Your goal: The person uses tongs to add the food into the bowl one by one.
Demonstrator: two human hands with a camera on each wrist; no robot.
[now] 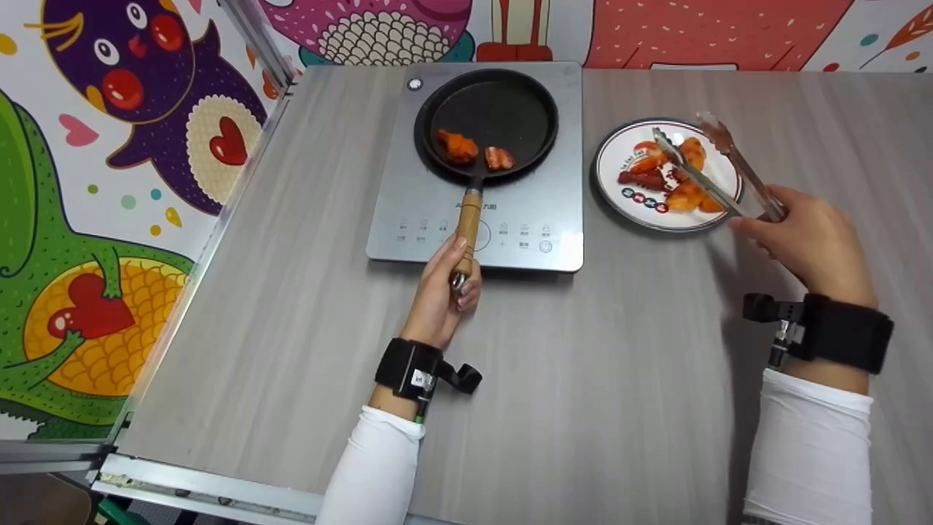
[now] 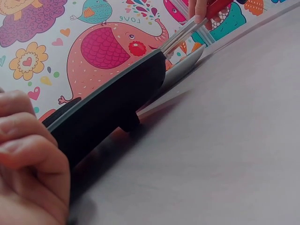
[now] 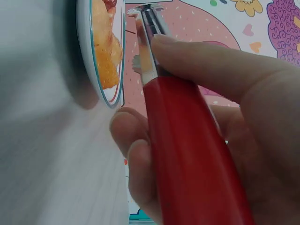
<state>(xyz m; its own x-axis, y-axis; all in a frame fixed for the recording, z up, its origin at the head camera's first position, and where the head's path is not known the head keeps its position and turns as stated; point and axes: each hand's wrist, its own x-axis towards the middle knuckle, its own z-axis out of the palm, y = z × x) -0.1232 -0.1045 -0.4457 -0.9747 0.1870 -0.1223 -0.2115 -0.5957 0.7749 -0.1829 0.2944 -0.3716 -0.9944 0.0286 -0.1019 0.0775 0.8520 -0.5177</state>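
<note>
Left hand: my left hand (image 1: 443, 292) is clenched around the wooden handle (image 1: 467, 226) of a black frying pan (image 1: 487, 120), at the handle's near end.
Right hand: my right hand (image 1: 809, 237) grasps a pair of tongs (image 1: 711, 164) with a red grip, thumb along the metal arm; the tips stand apart above the plate, holding nothing.
Pan: straight ahead of my left hand, sitting on a flat silver cooktop (image 1: 477, 211). Inside it, two orange-red pieces of food (image 1: 458, 146) lie close together near the handle side.
Plate: a white plate (image 1: 619, 200) with a printed rim, just ahead and left of my right hand, on the grey surface (image 1: 568, 379). It holds several orange and red pieces of food (image 1: 674, 179), piled under the tongs.
Risk, grip: I judge the tongs could close on the edge of a piece, and it might slip out and fall between plate and pan.
Risk, pan: if my left hand pulls or twists the handle, the pan could slide off the cooktop ring.
Risk, plate: pressing down with the tongs near the rim could tip the plate.
</note>
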